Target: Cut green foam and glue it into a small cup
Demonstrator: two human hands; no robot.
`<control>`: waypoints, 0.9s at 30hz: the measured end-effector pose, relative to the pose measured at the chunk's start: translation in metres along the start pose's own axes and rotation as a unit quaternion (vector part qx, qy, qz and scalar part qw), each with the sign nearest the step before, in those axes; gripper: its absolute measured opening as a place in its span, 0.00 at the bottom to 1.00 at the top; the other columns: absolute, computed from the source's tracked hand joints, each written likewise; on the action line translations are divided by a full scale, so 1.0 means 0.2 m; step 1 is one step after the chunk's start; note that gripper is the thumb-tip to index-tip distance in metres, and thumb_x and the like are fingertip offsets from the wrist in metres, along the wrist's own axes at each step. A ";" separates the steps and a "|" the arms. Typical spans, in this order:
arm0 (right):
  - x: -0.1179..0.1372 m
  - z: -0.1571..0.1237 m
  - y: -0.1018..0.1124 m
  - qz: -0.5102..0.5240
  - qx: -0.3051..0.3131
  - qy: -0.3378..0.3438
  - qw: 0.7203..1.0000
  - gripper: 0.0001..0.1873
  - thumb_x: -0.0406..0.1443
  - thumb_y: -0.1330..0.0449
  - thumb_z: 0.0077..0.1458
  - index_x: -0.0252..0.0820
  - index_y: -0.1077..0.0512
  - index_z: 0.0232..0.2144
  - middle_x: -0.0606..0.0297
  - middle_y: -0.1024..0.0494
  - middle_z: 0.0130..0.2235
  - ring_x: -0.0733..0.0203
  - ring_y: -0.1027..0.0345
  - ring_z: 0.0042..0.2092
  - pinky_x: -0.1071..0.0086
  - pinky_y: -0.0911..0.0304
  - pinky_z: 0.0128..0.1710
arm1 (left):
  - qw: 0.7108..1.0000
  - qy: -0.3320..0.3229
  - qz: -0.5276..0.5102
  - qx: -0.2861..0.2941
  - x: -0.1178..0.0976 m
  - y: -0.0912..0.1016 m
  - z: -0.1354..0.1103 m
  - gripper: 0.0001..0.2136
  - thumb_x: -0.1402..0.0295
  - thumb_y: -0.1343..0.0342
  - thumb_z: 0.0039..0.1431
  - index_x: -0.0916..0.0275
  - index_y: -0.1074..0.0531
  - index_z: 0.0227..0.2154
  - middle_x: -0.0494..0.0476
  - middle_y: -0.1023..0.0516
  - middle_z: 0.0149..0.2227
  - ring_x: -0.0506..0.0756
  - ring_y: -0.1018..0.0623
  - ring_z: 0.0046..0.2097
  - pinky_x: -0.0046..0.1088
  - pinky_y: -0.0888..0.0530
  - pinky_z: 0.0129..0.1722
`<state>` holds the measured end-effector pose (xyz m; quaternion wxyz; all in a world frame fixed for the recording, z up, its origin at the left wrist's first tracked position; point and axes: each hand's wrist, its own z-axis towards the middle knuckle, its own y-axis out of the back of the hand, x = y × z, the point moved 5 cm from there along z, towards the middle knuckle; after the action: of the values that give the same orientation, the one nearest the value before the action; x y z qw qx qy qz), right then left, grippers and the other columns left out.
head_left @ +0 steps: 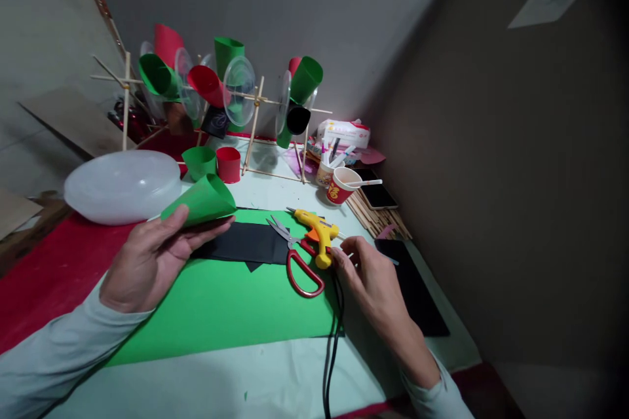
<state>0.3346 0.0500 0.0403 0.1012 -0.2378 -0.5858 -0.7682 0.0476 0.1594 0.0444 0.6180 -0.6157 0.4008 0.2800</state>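
My left hand (152,255) holds a rolled green paper cup (204,200), thumb on its near side and fingers beneath; its wide mouth tilts to the right. My right hand (371,275) has curled fingers at the handle of a yellow hot glue gun (319,229), whose nozzle points to the far left. Red-handled scissors (304,273) lie half open beside the gun, partly hidden under it. Black paper pieces (246,242) rest on a large green sheet (236,314) below my left hand.
Behind stands a stick frame (254,124) with clear discs (239,91) and coloured paper cups. A red paper roll (228,165), a clear plastic dome (122,186), a paper cup (341,186), wooden sticks (368,213) and a dark flat slab (417,294) surround the work area. A black cord (337,340) runs forward.
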 end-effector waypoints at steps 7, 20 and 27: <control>0.03 0.06 -0.04 -0.069 0.050 -0.053 0.995 0.27 0.57 0.50 0.62 0.43 0.30 0.28 0.57 0.20 0.30 0.51 0.28 0.30 0.65 0.44 0.28 | 0.997 0.007 0.029 0.073 0.01 -0.04 -0.03 0.12 0.64 0.39 0.62 0.68 0.17 0.39 0.64 0.15 0.44 0.67 0.18 0.50 0.45 0.23 0.56; 0.05 0.14 -0.10 -0.097 0.096 -0.065 0.989 0.18 0.49 0.48 0.57 0.45 0.34 0.23 0.61 0.26 0.22 0.53 0.32 0.26 0.67 0.49 0.24 | 0.992 0.046 0.058 0.107 0.01 -0.07 -0.05 0.14 0.60 0.41 0.64 0.68 0.25 0.31 0.73 0.15 0.38 0.70 0.17 0.47 0.51 0.26 0.55; -0.05 0.07 -0.03 0.071 0.069 -0.102 0.990 0.24 0.56 0.46 0.53 0.43 0.29 0.26 0.62 0.26 0.23 0.54 0.32 0.26 0.65 0.39 0.26 | 0.988 0.103 0.019 0.115 0.02 -0.06 -0.04 0.13 0.62 0.45 0.67 0.61 0.39 0.29 0.68 0.16 0.31 0.71 0.16 0.44 0.49 0.22 0.47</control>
<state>0.3435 0.0643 0.0333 0.1114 -0.3489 -0.6258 -0.6886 0.0584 0.1504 0.0487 0.6348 -0.5581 0.5037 0.1783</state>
